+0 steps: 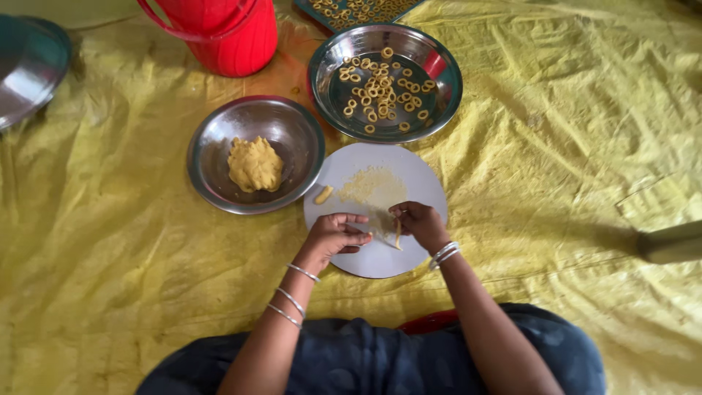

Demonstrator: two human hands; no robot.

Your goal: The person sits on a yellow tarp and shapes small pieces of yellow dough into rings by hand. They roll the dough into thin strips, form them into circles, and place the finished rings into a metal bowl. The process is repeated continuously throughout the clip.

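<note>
My left hand (334, 235) and my right hand (418, 222) meet over a round white board (409, 175) on a yellow sheet. Between the fingers of my right hand hangs a thin strip of yellow dough (397, 234); my left hand's fingers are curled close to it, and I cannot tell if they touch it. A small dough piece (322, 194) and a dusting of flour (371, 184) lie on the board. A steel bowl (219, 146) to the left holds a lump of yellow dough (254, 164).
A steel plate (446, 88) behind the board carries several small dough rings (382, 91). A red bucket (232, 33) stands at the back, a steel lid (25, 69) at the far left, a tray of rings (358, 9) at the top edge.
</note>
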